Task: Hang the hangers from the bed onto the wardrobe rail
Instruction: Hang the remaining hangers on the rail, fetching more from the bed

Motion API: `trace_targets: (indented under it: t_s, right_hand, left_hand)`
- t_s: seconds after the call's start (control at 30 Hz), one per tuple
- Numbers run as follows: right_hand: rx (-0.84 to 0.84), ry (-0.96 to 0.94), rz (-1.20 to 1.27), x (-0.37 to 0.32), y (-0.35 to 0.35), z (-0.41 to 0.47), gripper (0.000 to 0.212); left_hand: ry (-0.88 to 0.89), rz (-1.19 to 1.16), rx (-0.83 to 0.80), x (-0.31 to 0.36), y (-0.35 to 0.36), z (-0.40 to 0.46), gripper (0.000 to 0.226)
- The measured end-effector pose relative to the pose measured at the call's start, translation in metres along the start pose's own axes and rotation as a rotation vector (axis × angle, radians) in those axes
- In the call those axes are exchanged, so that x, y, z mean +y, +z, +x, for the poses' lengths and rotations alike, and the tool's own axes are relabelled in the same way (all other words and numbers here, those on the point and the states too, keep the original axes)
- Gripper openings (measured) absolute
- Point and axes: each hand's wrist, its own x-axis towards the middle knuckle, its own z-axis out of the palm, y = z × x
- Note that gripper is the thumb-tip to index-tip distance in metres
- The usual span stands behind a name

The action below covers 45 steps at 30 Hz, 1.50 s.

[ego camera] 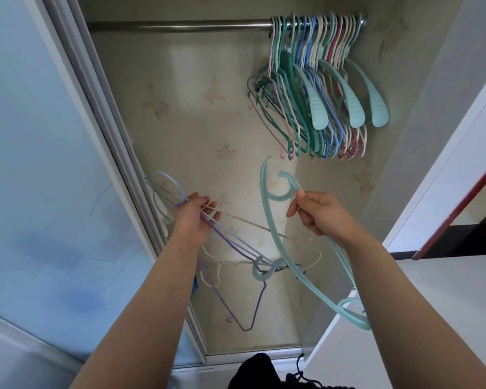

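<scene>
While the right hand [319,213] pinches the neck of one broad, pale teal plastic hanger [281,240] just under its hook, the long curved arm of that hanger hangs down toward 5 o'clock and passes over the tangle carried by the left hand [194,217]. The left hand's fingers [209,210] are curled tight round a bunch of thin wire-style hangers, purple, pale blue and cream [236,248], whose frames hang down toward 5 o'clock from the fist. A second teal hook [260,269] sits caught among them low down.

The likely trouble is snagging: lifting the teal hanger toward the steel wardrobe rail [180,26] at 12 o'clock could drag the thin ones with it, or tug some loose from the left grip so they drop to the wardrobe floor. The hook could also miss the rail, since the free stretch lies left of the crowd already hung.

Count: two hands, one rail, one teal hanger in the right hand. The left-hand bunch looks like six or so, too tangled to count surely. The cluster of coloured plastic hangers on the rail [320,80] at 1 o'clock holds roughly two dozen, too packed to count exactly.
</scene>
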Motion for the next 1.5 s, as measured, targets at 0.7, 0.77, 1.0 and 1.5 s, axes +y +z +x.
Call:
trace_targets:
  t_s: [0.7, 0.77, 1.0, 1.5]
  right_hand:
    - [0.736, -0.346, -0.492, 0.019, 0.039, -0.019, 0.054]
    - [0.719, -0.332, -0.438, 0.023, 0.040, -0.019, 0.053]
    - [0.285, -0.182, -0.097, 0.001, 0.027, -0.011, 0.043]
    - [0.375, -0.065, -0.183, -0.020, 0.038, 0.024, 0.024]
  left_hand:
    - [-0.132, 0.347, -0.345, 0.016, 0.014, -0.014, 0.025]
    - [-0.127, 0.331, -0.340, 0.015, 0.015, -0.014, 0.024]
    - [-0.018, 0.300, -0.373, 0.003, 0.013, -0.017, 0.028]
    - [-0.206, 0.097, -0.417, -0.021, 0.050, -0.042, 0.028]
